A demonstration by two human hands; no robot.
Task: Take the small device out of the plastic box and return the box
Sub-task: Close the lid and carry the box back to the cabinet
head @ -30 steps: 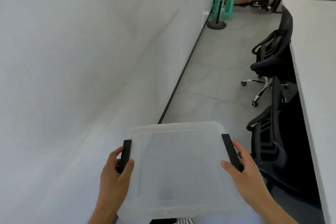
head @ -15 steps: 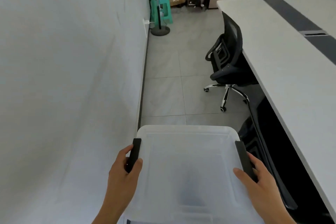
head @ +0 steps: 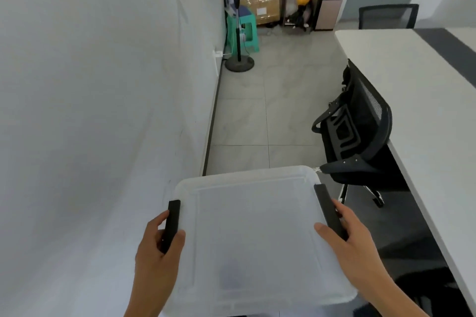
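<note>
The plastic box (head: 257, 234), lid on, sits between both hands: left hand (head: 157, 252) at 9 o'clock, right hand (head: 353, 247) at 3 o'clock, each clasping a black side latch (head: 172, 224).

Head view, forward-down, seemingly close over hands (head: 157, 247).

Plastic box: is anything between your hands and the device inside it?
Yes: the lid is on the plastic box, with the left hand and right hand at its black side latches. A dim dark shape shows through; whether it is the device is unclear.
</note>
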